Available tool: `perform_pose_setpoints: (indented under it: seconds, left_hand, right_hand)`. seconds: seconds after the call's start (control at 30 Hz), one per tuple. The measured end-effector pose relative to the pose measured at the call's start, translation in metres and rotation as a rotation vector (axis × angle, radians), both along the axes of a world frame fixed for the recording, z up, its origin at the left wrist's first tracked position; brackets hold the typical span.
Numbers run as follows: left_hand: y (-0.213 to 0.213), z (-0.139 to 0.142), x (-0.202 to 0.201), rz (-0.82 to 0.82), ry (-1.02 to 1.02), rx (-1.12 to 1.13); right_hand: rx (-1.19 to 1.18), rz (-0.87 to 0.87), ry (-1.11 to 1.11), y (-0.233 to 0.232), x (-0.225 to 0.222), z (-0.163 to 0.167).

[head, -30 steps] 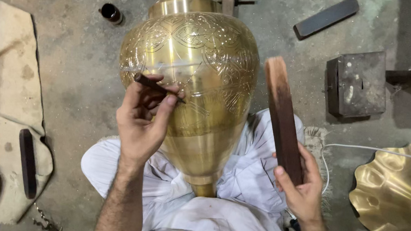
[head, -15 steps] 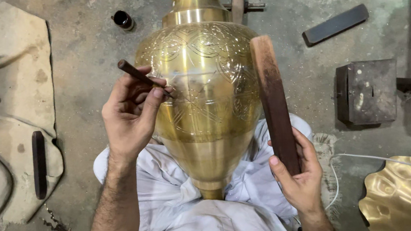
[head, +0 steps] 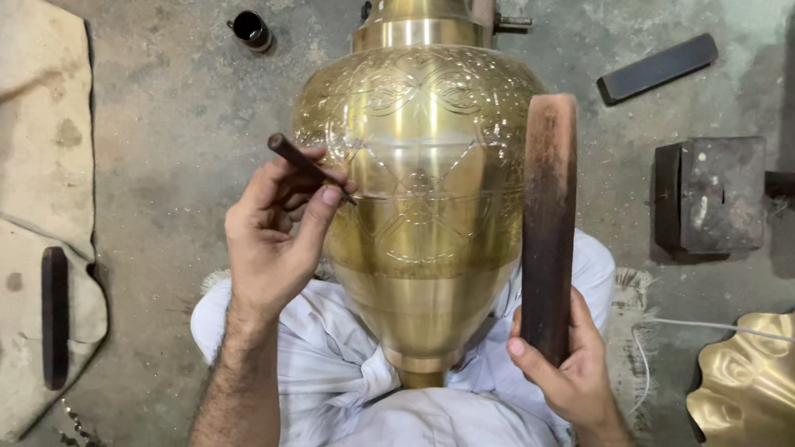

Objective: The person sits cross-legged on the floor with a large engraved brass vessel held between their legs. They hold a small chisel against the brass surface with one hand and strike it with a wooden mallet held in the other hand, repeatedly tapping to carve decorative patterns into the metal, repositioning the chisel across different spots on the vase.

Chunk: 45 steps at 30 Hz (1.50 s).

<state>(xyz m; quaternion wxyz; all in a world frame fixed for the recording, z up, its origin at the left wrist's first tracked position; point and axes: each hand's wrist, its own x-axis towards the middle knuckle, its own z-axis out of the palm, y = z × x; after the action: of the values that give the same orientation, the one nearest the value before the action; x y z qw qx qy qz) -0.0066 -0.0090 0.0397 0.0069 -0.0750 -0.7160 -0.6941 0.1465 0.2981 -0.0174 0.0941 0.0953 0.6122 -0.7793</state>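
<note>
Pinched between thumb and fingers of the left hand (head: 274,241) is a thin dark engraving tool (head: 311,168), its tip set against the left flank of the brass vase (head: 420,187). Fingers of the right hand (head: 574,362) are curled tight around the lower end of a long dark wooden bar (head: 548,223), which stands upright along the vase's right side, touching or just beside it; which of the two cannot be told.

That vase, engraved with floral bands, lies tilted across the person's lap, its narrow foot toward the white clothing (head: 416,429) and its neck pointing away over the concrete floor (head: 185,106). The vase's wide body hides most of the lap and the floor behind it.

Left of the vase, near its shoulder, a small dark cup (head: 253,31) stands on the floor. Farther left lies a worn cloth mat (head: 19,119) with a dark flat bar (head: 53,315) on it. Right of the vase, a dark metal block (head: 711,195) sits on the floor, and beyond the shoulder a flat black bar (head: 657,68) lies at an angle. Lower right of the vase, a scalloped brass dish (head: 774,401) rests, with a white cord (head: 746,332) running just above it.
</note>
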Motion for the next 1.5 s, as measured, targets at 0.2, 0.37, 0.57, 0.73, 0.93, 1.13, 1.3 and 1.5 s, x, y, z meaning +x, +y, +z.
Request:
perform_pose_setpoints:
  seconds: [0.2,0.37,0.57,0.73,0.93,1.13,1.3,1.5]
  left_hand:
    - [-0.034,-0.02,0.015,-0.006,-0.043,0.123]
    - [-0.056,-0.027,0.018,-0.01,-0.079,0.179]
    - [-0.074,-0.019,0.0,-0.094,-0.047,0.044]
    - [-0.082,-0.001,-0.03,-0.238,0.097,-0.134]
    - [-0.07,0.017,-0.08,-0.376,0.246,-0.284]
    - [-0.02,0.023,-0.162,-0.848,0.308,-0.284]
    - [0.041,0.027,-0.215,-1.223,0.392,-0.374]
    - [0.078,0.03,-0.249,-1.52,0.152,-0.688]
  right_hand:
    - [0.002,-0.017,-0.027,-0.04,0.003,0.005]
    - [0.158,-0.043,-0.017,-0.063,0.001,0.005]
    - [0.166,-0.125,-0.099,-0.078,-0.006,0.007]
    - [0.222,-0.137,-0.109,-0.083,-0.01,0.014]
    - [0.305,-0.21,-0.023,-0.074,-0.018,0.017]
    - [0.325,-0.239,0.011,-0.054,-0.037,0.015]
    - [0.48,-0.215,0.033,-0.039,-0.051,0.002]
    - [0.524,-0.193,-0.121,-0.02,-0.059,-0.018]
